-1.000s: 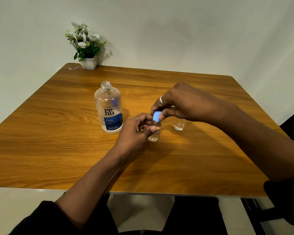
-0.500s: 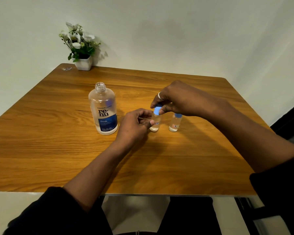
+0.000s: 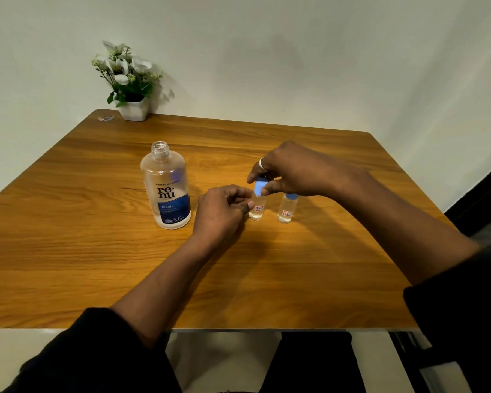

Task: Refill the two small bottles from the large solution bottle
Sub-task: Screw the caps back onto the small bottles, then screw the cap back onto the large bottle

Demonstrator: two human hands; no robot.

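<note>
Head view, taken from the near edge of the desk outward: dark sleeves at the near edge, forearms reaching toward the middle. Left hand curled around the body of the first small bottle, thumb tip pressed against its side, steadying it upright on the wood. Right hand just above, ringed finger and thumb pinched on the blue cap of that same bottle. Second small bottle just beside the first, toward the right edge, upright, capped in blue, untouched, a shallow layer of clear liquid at the bottom. Large solution bottle to the left of both hands, upright, neck open with no cap on it, partly full. Farther off, at the far left corner, a potted flower plant and something small and indistinct beside it. Step in hand, judging by the grip: working the cap of the first small bottle, though whether loosening or tightening cannot be told. Next, if opening: cap lifted clear and set aside, then the large bottle raised and tipped slowly over a very narrow mouth, with the small bottle kept braced against tipping.
</note>
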